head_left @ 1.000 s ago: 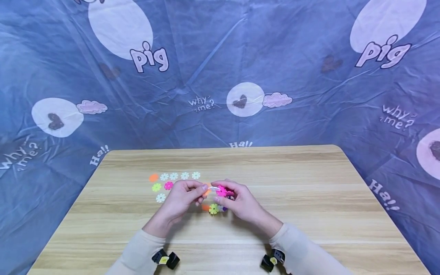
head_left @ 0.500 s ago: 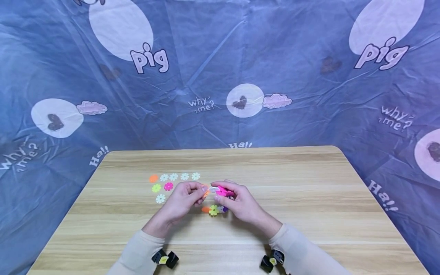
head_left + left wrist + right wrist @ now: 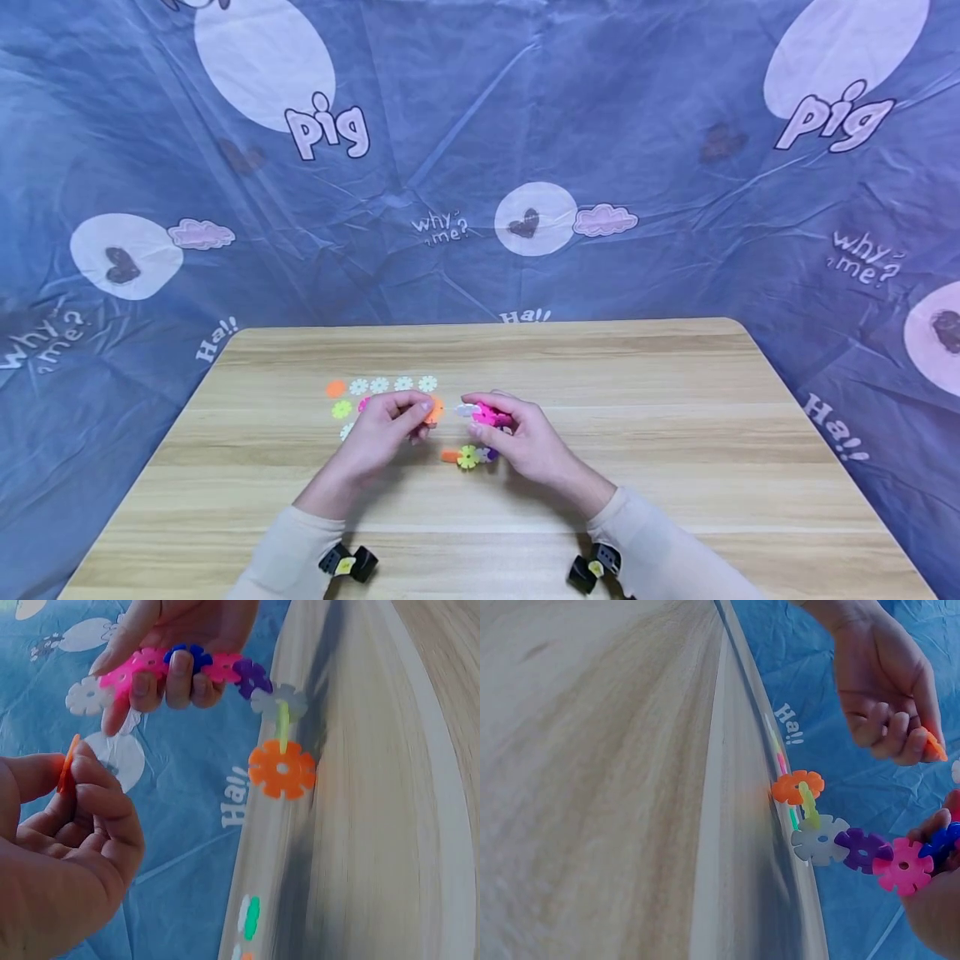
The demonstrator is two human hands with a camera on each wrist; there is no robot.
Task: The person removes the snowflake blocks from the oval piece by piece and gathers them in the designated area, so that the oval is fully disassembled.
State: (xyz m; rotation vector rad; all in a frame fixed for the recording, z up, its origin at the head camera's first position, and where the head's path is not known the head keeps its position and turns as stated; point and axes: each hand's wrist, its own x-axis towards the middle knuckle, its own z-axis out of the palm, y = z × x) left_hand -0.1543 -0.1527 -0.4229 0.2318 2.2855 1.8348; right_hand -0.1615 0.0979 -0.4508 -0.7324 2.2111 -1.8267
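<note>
My left hand (image 3: pixel 384 432) pinches a single orange flower-shaped interlocking disc (image 3: pixel 435 409) between thumb and fingers; in the left wrist view that disc (image 3: pixel 69 763) is seen edge-on. To its right, my right hand (image 3: pixel 528 435) grips a chain of joined notched discs around its pink part (image 3: pixel 489 415). A clear white disc (image 3: pixel 88 697) ends the chain nearest my left hand, apart from the orange one. From the other side of the grip hang a purple disc (image 3: pixel 252 679), another whitish disc (image 3: pixel 821 840), a yellow-green disc (image 3: pixel 468 457) and an orange end disc (image 3: pixel 282 770).
Loose discs lie on the wooden table (image 3: pixel 675 467), left of centre: an orange one (image 3: pixel 335 389), a yellow-green one (image 3: pixel 341 409) and several white ones (image 3: pixel 403 384). My left hand partly covers others. A blue printed cloth (image 3: pixel 465 125) hangs behind the table.
My left hand has moved left with the orange disc, from beside the chain's white end disc to a gap away from it. The right hand and its chain stay nearly still.
</note>
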